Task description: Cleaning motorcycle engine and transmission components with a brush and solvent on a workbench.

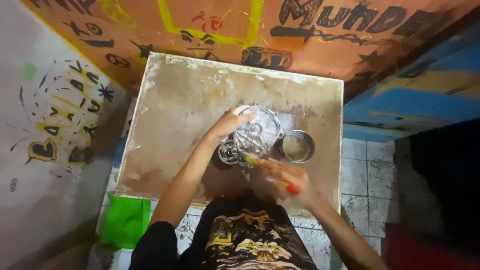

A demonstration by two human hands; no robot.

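A silvery metal engine cover point(257, 132) lies in the middle of a stained brown table point(180, 125). My left hand point(231, 121) grips its upper left edge. In my right hand point(286, 177) is a small brush with a red handle point(291, 189); its bristles point(252, 160) touch the cover's lower edge. A small round metal part point(228, 152) sits against the cover's left side, below my left hand.
A round metal bowl point(297, 146) with murky liquid stands just right of the cover. A green plastic bag point(125, 220) lies on the tiled floor at the table's lower left. Painted walls close in at left and back; a blue panel stands at right.
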